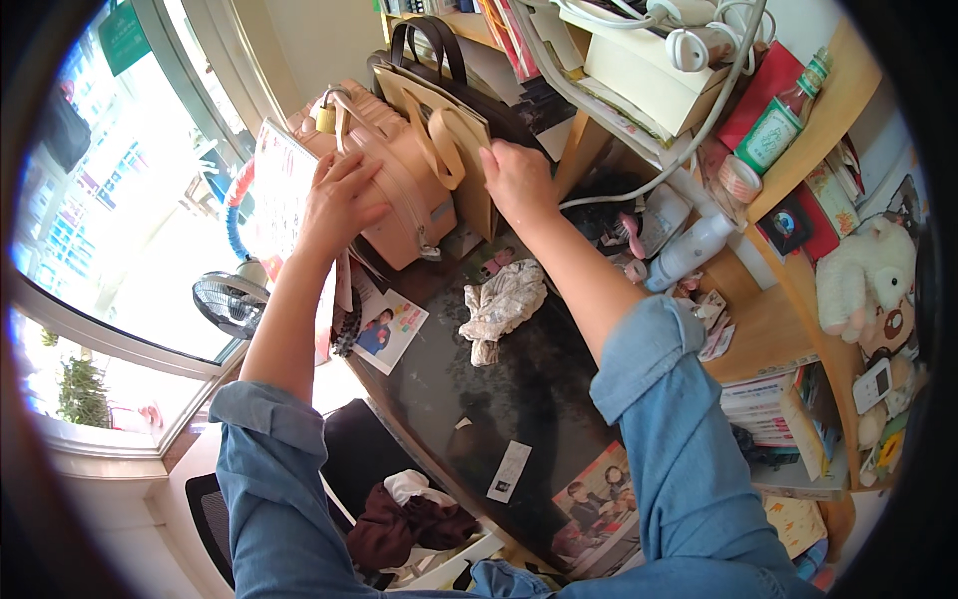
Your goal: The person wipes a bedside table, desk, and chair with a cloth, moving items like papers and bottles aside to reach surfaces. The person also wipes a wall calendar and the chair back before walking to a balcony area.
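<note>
My left hand [343, 196] rests with spread fingers on a pink zippered bag [404, 196], which has a brass padlock [326, 118] near its top. My right hand [519, 178] grips the edge of a tan paper bag [465, 142] with a looped handle, standing just right of the pink one. Behind them is a dark handbag [430, 46] with upright handles. A crumpled patterned cloth [503, 301] lies on the dark tabletop [419, 397] below my hands, and a printed card [390, 329] lies at the table's left edge.
A small black fan [230, 302] stands by the window at left. Shelving at right holds a green-labelled bottle [778, 123], a spray bottle [688, 253] and a white plush toy [861, 277]. A white cable [673, 161] curves over the right side. A chair with dark clothing [397, 524] is below the table edge.
</note>
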A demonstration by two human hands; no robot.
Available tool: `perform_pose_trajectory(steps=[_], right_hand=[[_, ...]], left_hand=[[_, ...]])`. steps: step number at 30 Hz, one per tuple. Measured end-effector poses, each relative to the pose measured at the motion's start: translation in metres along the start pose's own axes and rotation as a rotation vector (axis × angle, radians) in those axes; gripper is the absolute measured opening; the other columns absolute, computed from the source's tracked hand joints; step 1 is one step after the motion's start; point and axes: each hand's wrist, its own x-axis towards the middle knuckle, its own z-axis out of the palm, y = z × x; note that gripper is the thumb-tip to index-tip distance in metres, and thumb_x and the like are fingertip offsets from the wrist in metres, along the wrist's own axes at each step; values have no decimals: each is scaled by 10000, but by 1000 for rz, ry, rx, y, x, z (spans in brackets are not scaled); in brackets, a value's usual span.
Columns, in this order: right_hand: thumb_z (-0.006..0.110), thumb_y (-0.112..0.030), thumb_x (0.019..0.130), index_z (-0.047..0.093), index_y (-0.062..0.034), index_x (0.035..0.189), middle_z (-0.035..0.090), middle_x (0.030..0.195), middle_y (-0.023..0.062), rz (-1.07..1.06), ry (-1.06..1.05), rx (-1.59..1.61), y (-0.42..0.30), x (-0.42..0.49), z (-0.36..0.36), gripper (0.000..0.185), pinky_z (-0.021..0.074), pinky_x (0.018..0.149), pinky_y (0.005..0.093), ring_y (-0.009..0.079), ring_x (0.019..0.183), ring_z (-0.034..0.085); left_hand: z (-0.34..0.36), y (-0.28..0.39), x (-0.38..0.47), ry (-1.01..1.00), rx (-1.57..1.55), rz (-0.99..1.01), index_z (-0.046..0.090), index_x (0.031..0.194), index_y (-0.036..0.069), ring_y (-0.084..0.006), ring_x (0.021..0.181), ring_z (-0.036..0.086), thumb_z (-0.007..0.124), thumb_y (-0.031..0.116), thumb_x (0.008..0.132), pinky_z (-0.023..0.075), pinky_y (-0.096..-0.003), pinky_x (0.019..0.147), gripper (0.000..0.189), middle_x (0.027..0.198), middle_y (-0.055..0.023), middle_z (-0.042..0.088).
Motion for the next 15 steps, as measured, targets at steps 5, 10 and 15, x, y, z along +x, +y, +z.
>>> perform_pose_trajectory(steps=[5, 10, 15], right_hand=[[595, -191, 882, 573, 28, 747, 624, 735, 219, 310, -221, 115, 1, 14, 45, 258, 513, 670, 444, 385, 726, 632], [610, -206, 875, 654, 27, 844, 635, 837, 271, 407, -428, 24, 19, 8, 65, 240, 509, 766, 483, 420, 888, 622], [636, -252, 864, 677, 5, 860, 649, 848, 252, 394, -571, -125, 15, -13, 41, 261, 511, 776, 472, 423, 872, 627]], left_hand=[[-2, 1, 3, 4, 18, 60, 629, 1210, 124, -389, 1265, 419, 794, 244, 661, 357, -447, 1066, 586, 1303, -105, 546], [4, 12, 16, -37, 1, 33, 610, 1235, 122, -390, 1294, 392, 796, 230, 663, 355, -452, 1070, 611, 1334, -105, 525], [5, 19, 21, -29, -10, 41, 598, 1230, 112, -403, 1266, 400, 773, 259, 680, 319, -447, 1097, 596, 1317, -113, 525]])
